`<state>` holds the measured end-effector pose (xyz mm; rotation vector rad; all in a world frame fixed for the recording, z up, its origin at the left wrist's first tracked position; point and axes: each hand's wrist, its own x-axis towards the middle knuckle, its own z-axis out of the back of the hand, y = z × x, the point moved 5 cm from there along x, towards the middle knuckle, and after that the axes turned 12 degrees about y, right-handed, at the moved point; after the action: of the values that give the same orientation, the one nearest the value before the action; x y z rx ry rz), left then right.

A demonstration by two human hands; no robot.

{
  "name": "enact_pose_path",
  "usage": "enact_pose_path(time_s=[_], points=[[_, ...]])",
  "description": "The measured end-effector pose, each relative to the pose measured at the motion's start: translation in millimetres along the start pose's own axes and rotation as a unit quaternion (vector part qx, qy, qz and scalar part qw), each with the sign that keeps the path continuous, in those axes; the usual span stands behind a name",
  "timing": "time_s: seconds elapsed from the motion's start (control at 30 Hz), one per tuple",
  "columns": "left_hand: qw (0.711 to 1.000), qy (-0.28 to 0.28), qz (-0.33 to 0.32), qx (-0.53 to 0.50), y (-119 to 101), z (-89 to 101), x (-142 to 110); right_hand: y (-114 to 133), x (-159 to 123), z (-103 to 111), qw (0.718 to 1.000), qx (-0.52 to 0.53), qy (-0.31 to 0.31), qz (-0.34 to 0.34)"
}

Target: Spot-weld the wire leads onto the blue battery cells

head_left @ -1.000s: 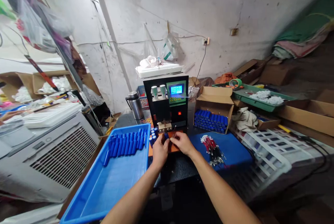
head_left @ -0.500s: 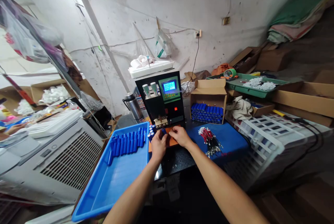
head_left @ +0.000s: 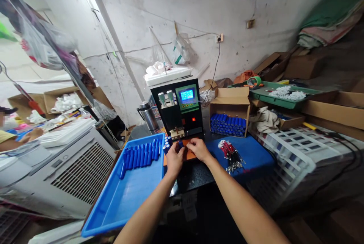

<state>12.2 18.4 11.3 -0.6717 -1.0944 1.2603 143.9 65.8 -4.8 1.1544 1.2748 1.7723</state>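
My left hand (head_left: 174,158) is closed around a blue battery cell (head_left: 181,144), whose end shows at the fingertips over an orange board (head_left: 190,154). Just to its right, my right hand (head_left: 198,149) is pinched close to the cell; what its fingertips hold is too small to make out. Behind both hands stands a black spot welder (head_left: 186,122) with a lit blue screen and a brass-coloured electrode block (head_left: 177,134). Several more cells (head_left: 166,144) stand together left of my left hand.
A blue tray (head_left: 133,194) with rows of blue cells lies left. On the right are a carton (head_left: 232,96) of cells and a bundle of red and black wires (head_left: 229,151) on a blue pad (head_left: 256,151). A steel flask (head_left: 148,116) stands behind. Another person's arm (head_left: 8,143) shows far left.
The view has shifted slightly, so the scene sits a little further right. The cell in my left hand now shows more above the fingers, and both hands stay close together below the welder.
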Motion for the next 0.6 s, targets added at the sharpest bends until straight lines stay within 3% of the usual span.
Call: enact_pose_path(time_s=[0.33, 0.6], points=[[0.998, -0.006, -0.002, -0.058, 5.6, -1.0, -1.0, -4.8, 3.0, 4.3, 0.992, 0.12, -0.014, -0.04], [0.994, -0.006, 0.065, -0.086, 7.6, 0.2, -25.4, -8.5, 3.0, 7.1, 0.987, 0.151, -0.045, -0.044]])
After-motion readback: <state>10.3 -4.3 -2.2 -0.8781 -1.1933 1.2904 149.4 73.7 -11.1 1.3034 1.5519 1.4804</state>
